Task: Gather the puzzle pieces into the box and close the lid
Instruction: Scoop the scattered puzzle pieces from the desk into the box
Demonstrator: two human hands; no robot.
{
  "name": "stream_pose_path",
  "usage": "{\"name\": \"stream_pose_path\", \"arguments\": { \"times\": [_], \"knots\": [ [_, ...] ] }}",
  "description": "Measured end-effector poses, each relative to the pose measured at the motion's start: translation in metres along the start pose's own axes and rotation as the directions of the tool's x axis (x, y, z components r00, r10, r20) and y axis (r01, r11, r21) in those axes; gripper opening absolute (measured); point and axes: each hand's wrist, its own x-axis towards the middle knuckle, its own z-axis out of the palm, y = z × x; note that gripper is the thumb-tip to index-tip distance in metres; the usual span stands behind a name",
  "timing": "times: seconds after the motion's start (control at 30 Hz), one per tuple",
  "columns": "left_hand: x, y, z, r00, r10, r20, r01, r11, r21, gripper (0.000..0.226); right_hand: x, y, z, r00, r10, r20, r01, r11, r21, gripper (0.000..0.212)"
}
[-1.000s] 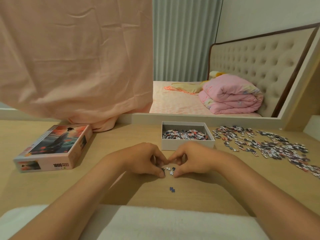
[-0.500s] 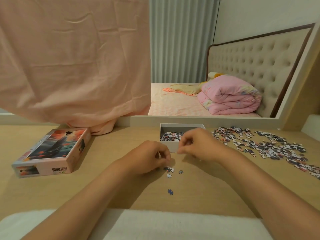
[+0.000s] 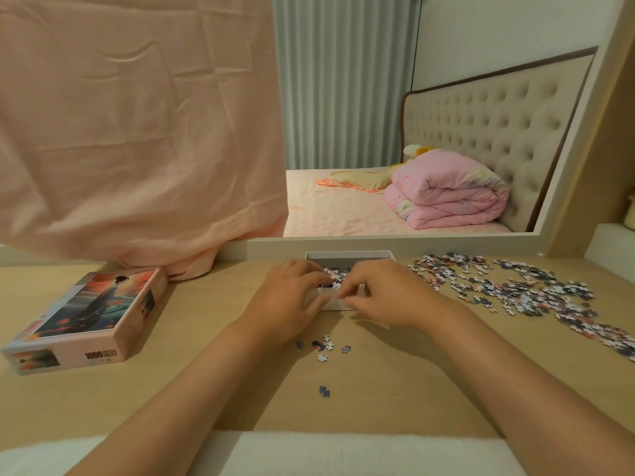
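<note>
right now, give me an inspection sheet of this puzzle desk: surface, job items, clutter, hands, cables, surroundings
surface: light wooden table
job's things: open box with pieces inside; printed lid lying apart on the left, picture up; large spread of pieces on the right; few loose pieces near the wrists; single piece closer in
clutter: white cloth at the near edge
hands: left hand and right hand over the box's near wall; grip cannot be told
cables: nothing seen
surroundings: pink sheet hanging behind; folded pink quilt on a bed
</note>
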Motion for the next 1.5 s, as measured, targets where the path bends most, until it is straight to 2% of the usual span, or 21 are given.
{"name": "stream_pose_path", "arguments": {
  "times": [0.07,0.17,0.2,0.27,0.4,0.47,0.53,0.63,0.77,0.97,1.03,1.13,1.23,1.37,1.43,1.5],
  "knots": [
    [-0.012,-0.001,-0.011,1.0,0.007,0.009,-0.007,1.0,-0.018,0.023,-0.004,-0.009,0.002,0.979,0.013,0.202,-0.03,0.996,0.081,0.016],
    [-0.031,0.0,-0.024,0.975,-0.017,0.223,0.039,0.995,-0.092,0.025,-0.011,-0.014,0.01,0.937,0.027,0.348,-0.057,0.995,0.078,0.021],
    [-0.037,-0.001,-0.026,0.955,-0.018,0.297,0.05,0.994,-0.1,0.027,-0.012,-0.013,0.012,0.934,0.029,0.356,-0.058,0.996,0.071,0.02],
    [-0.047,-0.003,-0.026,0.933,0.015,0.359,0.033,0.991,-0.128,0.029,-0.013,-0.011,0.016,0.936,0.029,0.352,-0.066,0.993,0.095,0.015],
    [-0.053,-0.003,-0.025,0.95,0.028,0.311,0.042,0.975,-0.218,0.017,-0.017,-0.009,0.018,0.937,0.05,0.345,-0.098,0.988,0.122,0.007],
    [-0.052,-0.002,-0.023,0.956,0.008,0.293,0.064,0.969,-0.237,0.014,-0.016,-0.009,0.019,0.955,0.06,0.292,-0.108,0.983,0.15,0.006],
    [-0.051,-0.001,-0.022,0.954,-0.009,0.3,0.083,0.969,-0.234,0.016,-0.013,-0.01,0.022,0.976,0.064,0.21,-0.102,0.979,0.177,0.016],
    [-0.052,0.0,-0.022,0.948,-0.007,0.318,0.078,0.974,-0.211,0.025,-0.009,-0.013,0.031,0.975,0.03,0.22,-0.06,0.989,0.132,0.035],
    [-0.052,0.004,-0.018,0.946,0.006,0.325,0.069,0.973,-0.219,0.027,-0.005,-0.015,0.04,0.964,-0.038,0.265,0.019,0.997,0.073,0.022],
    [-0.045,0.006,-0.018,0.93,-0.081,0.36,0.204,0.926,-0.318,0.016,-0.002,-0.014,0.034,0.963,0.02,0.268,-0.052,0.993,0.11,0.002],
    [-0.041,0.008,-0.02,0.906,-0.087,0.413,0.246,0.904,-0.349,0.014,-0.002,-0.013,0.028,0.98,0.037,0.198,-0.07,0.985,0.158,0.002],
    [-0.035,0.011,-0.023,0.887,-0.065,0.457,0.269,0.878,-0.396,0.008,0.005,-0.004,0.013,0.981,0.171,-0.088,-0.144,0.957,0.25,0.006],
    [-0.022,0.014,-0.023,0.938,-0.089,0.334,0.24,0.862,-0.446,0.007,0.011,0.009,0.005,0.911,0.28,-0.303,-0.222,0.952,0.212,0.007],
    [0.015,0.011,-0.012,0.967,-0.235,0.103,0.253,0.813,-0.525,0.009,0.013,0.025,0.009,0.902,0.309,-0.301,-0.274,0.95,0.152,0.009],
    [0.032,0.011,-0.004,0.963,-0.26,0.072,0.263,0.849,-0.459,0.009,0.014,0.031,0.01,0.913,0.306,-0.269,-0.278,0.95,0.139,0.011],
    [0.044,0.011,0.002,0.962,-0.253,0.102,0.273,0.893,-0.359,0.009,0.014,0.031,0.009,0.927,0.275,-0.253,-0.243,0.958,0.154,0.009]
  ]
}}
